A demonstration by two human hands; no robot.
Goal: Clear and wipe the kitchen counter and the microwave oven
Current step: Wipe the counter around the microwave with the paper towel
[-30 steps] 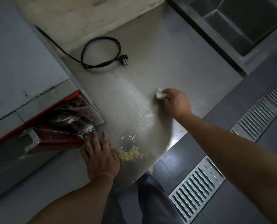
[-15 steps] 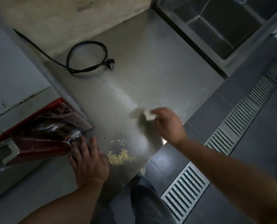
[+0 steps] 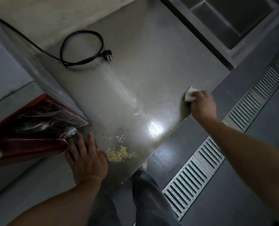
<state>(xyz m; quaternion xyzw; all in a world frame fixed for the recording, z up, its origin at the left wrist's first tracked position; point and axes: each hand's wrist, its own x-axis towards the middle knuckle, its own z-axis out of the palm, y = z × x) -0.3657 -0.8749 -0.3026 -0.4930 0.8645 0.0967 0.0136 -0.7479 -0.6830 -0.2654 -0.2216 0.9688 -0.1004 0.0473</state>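
Note:
A steel kitchen counter (image 3: 135,66) fills the middle of the view. My right hand (image 3: 203,106) grips a small white wipe (image 3: 189,95) and presses it on the counter near the right edge. My left hand (image 3: 85,158) rests flat on the counter's front left part, fingers straight, touching the corner of the open red microwave door (image 3: 32,128). A small heap of yellow noodle crumbs (image 3: 120,154) lies just right of my left hand. The grey microwave body (image 3: 6,69) stands at the left.
A black power cord with its plug (image 3: 85,48) lies coiled at the back of the counter. A steel sink (image 3: 230,22) sits at the top right. Below the counter edge run the dark floor and a metal drain grate (image 3: 200,170). My trouser leg (image 3: 145,193) shows below.
My right hand with the wipe swept from mid-counter toward me, then out to the counter's right edge. My left hand and the crumbs stayed put.

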